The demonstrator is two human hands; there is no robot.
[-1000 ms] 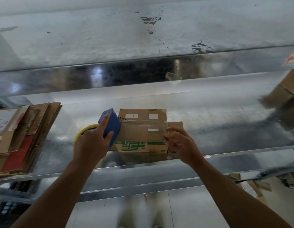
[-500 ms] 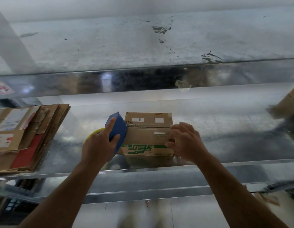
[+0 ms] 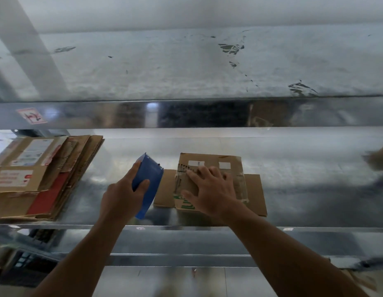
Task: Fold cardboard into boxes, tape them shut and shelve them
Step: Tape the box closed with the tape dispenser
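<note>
A small brown cardboard box (image 3: pixel 231 168) with white labels and green print stands on a flat piece of cardboard (image 3: pixel 256 194) on the metal shelf (image 3: pixel 304 168). My right hand (image 3: pixel 210 191) lies flat on top of the box, fingers spread and pressing down. My left hand (image 3: pixel 122 196) grips a blue tape dispenser (image 3: pixel 148 179) just left of the box, apart from it.
A stack of flattened cardboard (image 3: pixel 42 174) with red and white labels lies at the shelf's left end. Another brown box (image 3: pixel 381 157) shows at the right edge. The shelf's front rail (image 3: pixel 186 228) runs under my arms. A metal beam (image 3: pixel 186 113) crosses above.
My right hand moved from the box's right side onto its top. The tape dispenser pulled away from the box's left side. My view shifted upward and left.
</note>
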